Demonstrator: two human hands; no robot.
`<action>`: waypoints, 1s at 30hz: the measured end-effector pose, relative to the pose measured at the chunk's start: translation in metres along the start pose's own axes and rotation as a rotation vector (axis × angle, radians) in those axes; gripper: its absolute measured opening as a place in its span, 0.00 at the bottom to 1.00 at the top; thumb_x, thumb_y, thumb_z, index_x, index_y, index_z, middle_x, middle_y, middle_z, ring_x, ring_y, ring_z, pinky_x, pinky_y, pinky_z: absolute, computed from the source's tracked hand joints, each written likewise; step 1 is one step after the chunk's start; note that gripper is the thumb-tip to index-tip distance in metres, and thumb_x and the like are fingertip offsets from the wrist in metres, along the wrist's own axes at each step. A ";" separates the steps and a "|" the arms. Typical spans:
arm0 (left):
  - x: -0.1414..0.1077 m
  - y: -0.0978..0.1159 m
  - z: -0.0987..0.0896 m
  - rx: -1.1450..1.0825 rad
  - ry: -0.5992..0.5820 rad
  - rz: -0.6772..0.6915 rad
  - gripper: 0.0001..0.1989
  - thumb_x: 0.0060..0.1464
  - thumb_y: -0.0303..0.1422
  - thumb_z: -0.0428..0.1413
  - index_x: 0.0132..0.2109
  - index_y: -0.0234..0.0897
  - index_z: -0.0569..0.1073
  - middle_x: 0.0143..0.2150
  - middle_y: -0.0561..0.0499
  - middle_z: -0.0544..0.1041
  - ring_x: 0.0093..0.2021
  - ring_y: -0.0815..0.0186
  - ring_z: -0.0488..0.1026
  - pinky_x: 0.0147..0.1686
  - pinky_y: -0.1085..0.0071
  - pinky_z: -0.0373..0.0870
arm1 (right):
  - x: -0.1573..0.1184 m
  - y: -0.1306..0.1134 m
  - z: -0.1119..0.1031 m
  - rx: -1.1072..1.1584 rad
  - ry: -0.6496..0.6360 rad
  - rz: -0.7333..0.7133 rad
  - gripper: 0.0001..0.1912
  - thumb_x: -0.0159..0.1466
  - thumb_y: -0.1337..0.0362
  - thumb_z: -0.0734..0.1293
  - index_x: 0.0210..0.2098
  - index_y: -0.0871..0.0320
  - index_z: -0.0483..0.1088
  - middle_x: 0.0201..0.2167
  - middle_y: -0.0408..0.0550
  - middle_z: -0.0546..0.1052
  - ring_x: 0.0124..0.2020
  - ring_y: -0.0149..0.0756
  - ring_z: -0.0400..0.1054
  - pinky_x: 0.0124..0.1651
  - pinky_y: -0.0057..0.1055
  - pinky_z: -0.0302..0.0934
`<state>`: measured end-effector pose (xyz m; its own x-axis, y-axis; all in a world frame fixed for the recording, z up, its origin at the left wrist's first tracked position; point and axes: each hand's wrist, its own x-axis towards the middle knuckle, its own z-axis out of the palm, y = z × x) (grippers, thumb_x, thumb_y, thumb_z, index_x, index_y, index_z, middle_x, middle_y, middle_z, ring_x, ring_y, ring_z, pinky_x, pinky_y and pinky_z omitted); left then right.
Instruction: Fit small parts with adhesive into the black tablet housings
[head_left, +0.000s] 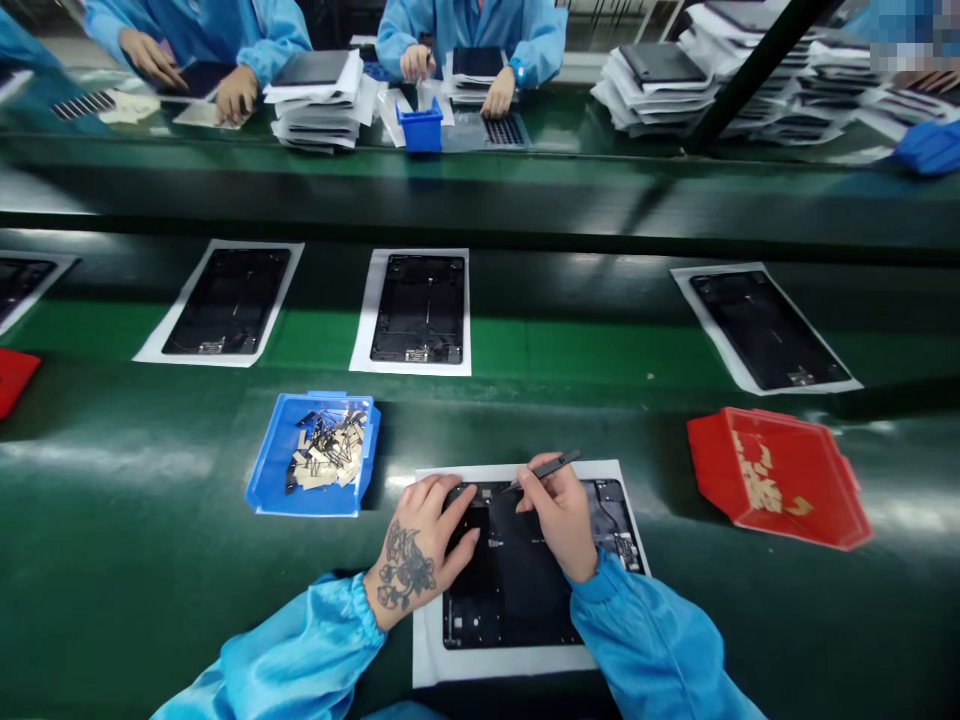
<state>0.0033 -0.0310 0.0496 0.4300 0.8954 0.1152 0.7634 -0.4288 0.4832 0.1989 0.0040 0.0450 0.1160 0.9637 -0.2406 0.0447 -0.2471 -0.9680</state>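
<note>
On the green surface [187, 580], the panel [532, 590] lies flat on a white sheet [430, 668], its long axis running left to right. The left hand [416, 545] spreads loosely over its far left corner, while the right hand [559, 515], nearer its middle, pinches tweezers [561, 463], tip by the far edge. It looks thin and black, with pale specks and a small board [625, 550] at the right end.

Ahead of you, dark panels [429, 300] lie apart on white sheets [365, 326]. Farther off, you see a small blue box [421, 130] between paper stacks [319, 118]. A black post [752, 75] slants to your right.
</note>
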 end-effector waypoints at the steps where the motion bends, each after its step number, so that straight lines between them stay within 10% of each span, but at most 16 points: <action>1: 0.000 0.001 0.000 0.009 -0.003 -0.002 0.22 0.58 0.35 0.51 0.58 0.34 0.66 0.55 0.40 0.66 0.54 0.52 0.60 0.52 0.54 0.61 | 0.000 0.001 0.000 -0.002 -0.001 0.000 0.14 0.60 0.55 0.68 0.35 0.57 0.63 0.23 0.36 0.68 0.18 0.26 0.65 0.22 0.24 0.63; 16: 0.011 0.007 0.001 0.114 -0.075 -0.025 0.22 0.57 0.38 0.51 0.59 0.45 0.66 0.52 0.42 0.65 0.51 0.51 0.61 0.45 0.54 0.62 | 0.003 0.007 0.002 0.007 -0.003 -0.043 0.14 0.60 0.54 0.68 0.35 0.57 0.63 0.21 0.36 0.66 0.18 0.26 0.63 0.22 0.24 0.64; 30: 0.005 0.004 0.011 0.080 0.090 -0.021 0.19 0.57 0.37 0.53 0.55 0.44 0.70 0.50 0.43 0.68 0.48 0.53 0.65 0.42 0.58 0.64 | 0.001 0.005 0.004 0.015 -0.004 -0.133 0.14 0.60 0.54 0.66 0.32 0.58 0.64 0.21 0.39 0.66 0.20 0.29 0.63 0.20 0.24 0.63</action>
<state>0.0134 -0.0296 0.0423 0.3709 0.9101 0.1846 0.8094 -0.4143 0.4161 0.1958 0.0042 0.0394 0.1056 0.9883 -0.1099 0.0442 -0.1151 -0.9924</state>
